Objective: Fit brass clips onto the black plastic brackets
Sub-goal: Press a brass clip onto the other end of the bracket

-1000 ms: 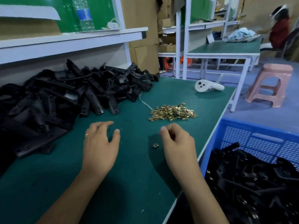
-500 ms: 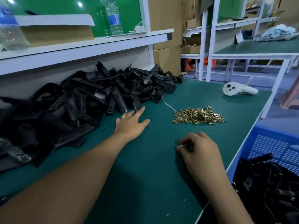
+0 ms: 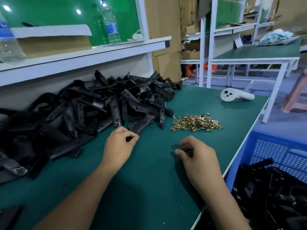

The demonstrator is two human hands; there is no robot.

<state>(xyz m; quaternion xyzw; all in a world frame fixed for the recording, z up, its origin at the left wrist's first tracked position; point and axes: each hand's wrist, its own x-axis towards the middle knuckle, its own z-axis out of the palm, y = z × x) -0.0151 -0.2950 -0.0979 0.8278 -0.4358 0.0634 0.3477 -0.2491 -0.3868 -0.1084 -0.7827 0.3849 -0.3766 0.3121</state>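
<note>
A large pile of black plastic brackets lies along the back left of the green table. A small heap of brass clips sits just right of the pile. My left hand is at the pile's front edge. Its thumb and fingers pinch the near end of one black bracket, which still rests against the pile. My right hand hovers low over the table in front of the clips. Its fingertips are pinched together on what seems to be a single brass clip, mostly hidden by the fingers.
A blue crate holding more black parts stands off the table's right edge. A white handheld controller lies at the back right of the table. A white shelf with water bottles overhangs the pile.
My left hand went from spread flat near the pile to pinched on a bracket's end. My right hand closed over the loose clip on the table and lifted slightly.
</note>
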